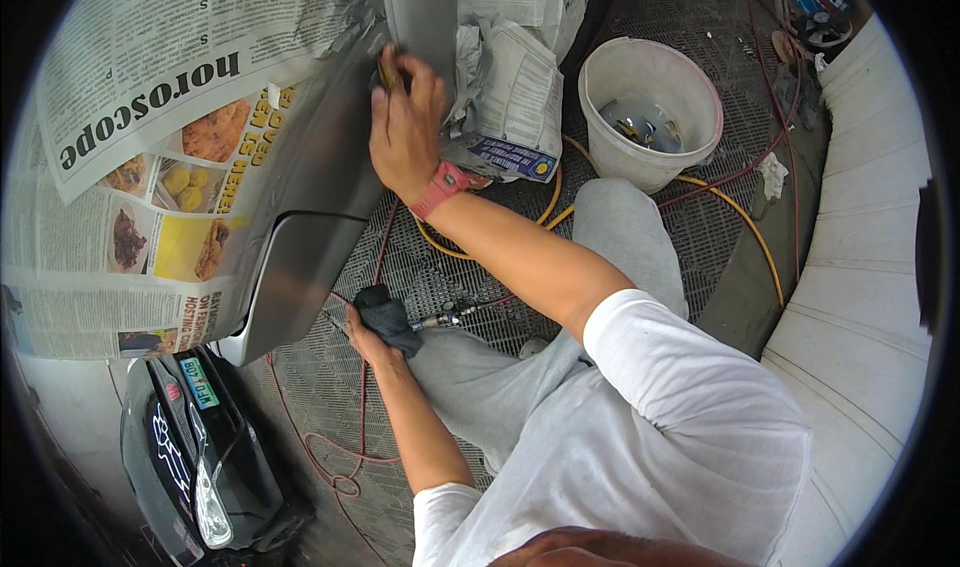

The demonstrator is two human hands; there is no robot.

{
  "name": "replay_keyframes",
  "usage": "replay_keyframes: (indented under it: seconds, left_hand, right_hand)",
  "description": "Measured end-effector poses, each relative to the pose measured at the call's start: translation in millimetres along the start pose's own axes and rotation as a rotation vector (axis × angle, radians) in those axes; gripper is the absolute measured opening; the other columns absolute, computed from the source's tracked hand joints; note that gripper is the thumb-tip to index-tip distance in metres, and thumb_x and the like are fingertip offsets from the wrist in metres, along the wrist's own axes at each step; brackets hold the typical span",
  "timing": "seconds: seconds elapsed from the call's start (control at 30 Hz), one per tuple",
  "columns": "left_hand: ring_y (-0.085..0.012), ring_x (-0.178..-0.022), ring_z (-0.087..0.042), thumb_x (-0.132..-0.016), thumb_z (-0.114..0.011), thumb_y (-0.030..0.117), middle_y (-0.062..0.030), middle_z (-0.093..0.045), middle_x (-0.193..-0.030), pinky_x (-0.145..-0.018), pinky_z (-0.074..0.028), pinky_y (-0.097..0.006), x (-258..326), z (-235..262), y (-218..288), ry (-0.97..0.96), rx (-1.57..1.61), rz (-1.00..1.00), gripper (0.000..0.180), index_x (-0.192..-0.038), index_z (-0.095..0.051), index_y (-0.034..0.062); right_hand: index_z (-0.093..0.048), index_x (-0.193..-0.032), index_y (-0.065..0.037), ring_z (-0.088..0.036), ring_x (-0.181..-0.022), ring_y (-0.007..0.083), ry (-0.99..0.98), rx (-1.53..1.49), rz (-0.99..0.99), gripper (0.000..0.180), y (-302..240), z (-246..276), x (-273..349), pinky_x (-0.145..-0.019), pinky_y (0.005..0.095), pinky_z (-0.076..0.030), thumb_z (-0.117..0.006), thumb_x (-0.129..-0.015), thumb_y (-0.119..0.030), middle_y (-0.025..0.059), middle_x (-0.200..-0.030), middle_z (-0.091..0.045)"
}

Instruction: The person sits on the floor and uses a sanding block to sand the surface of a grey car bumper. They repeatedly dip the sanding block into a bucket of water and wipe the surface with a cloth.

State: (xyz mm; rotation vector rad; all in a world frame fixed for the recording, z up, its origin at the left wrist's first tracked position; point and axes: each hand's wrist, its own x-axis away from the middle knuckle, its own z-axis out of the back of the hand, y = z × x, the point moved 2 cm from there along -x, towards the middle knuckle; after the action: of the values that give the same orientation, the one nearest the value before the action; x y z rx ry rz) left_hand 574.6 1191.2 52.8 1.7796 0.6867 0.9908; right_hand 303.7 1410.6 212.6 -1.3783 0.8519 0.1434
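Observation:
My right hand (405, 132), with a pink-banded watch on the wrist, is at a grey vehicle body panel (335, 162). Its fingers pinch a small dark and yellowish piece (386, 75), which looks like folded sandpaper, against the panel's upper part. Newspaper (150, 97) covers much of the bodywork to the left of that hand. Lower down, beside the panel's bottom edge, my left hand (370, 343) is closed on a dark cloth (384, 317). Some of its fingers are hidden by the cloth.
A white bucket (622, 150) holding liquid and small scraps stands at the far right. Yellow (745, 217) and red hoses (362, 407) cross the ridged floor mat (400, 272). A metal hose fitting (447, 319) lies by my leg. A black vehicle (255, 477) is at lower left.

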Motion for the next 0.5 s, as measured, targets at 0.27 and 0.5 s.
replay_keyframes:
  seconds: [0.27, 0.5]
  left_hand:
    - [-0.0269, -0.107, -0.073, -0.109, -0.06, 0.034, -0.014, -0.07, -0.125, -0.088, -0.066, -0.041, 2, -6, 1, -0.03, -0.004, 0.008, 0.039, -0.131, -0.063, 0.0023]
    - [-0.0294, -0.108, -0.073, -0.108, -0.062, 0.035, -0.0162, -0.068, -0.129, -0.086, -0.066, -0.041, -6, -2, -8, -0.034, 0.003, 0.03, 0.045, -0.137, -0.061, 0.0005]
  right_hand:
    - [-0.054, -0.151, 0.005, -0.05, -0.12, 0.0392, 0.053, 0.012, 0.036, 0.05, 12, 0, 3, -0.107, 0.0504, -0.039, -0.056, -0.103, -0.012, 0.0205, -0.137, -0.052]
    - [-0.056, -0.148, 0.005, -0.051, -0.122, 0.0387, 0.029, 0.019, -0.021, 0.047, 17, 2, 15, -0.107, 0.0499, -0.041, -0.055, -0.104, -0.011, 0.0198, -0.137, -0.053]
